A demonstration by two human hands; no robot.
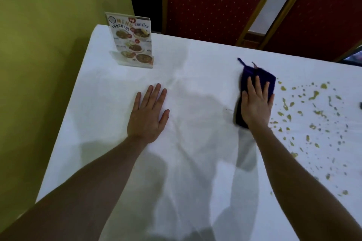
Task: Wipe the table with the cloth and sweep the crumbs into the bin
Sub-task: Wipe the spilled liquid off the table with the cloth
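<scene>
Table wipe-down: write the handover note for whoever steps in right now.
Left hand: flat on the white tablecloth, palm down, fingers spread, holding nothing.
Right hand: pressed flat on the dark purple cloth, which lies on the table.
Crumbs and yellowish spots: scattered on the table to the right of the cloth, none swept yet.
Menu stand: upright near the far left corner, apart from both hands.
Bin: not in view.
Done: cloth is down at the left edge of the mess.
Left: wipe the soiled right side, gather the crumbs, sweep them into the bin.
</scene>
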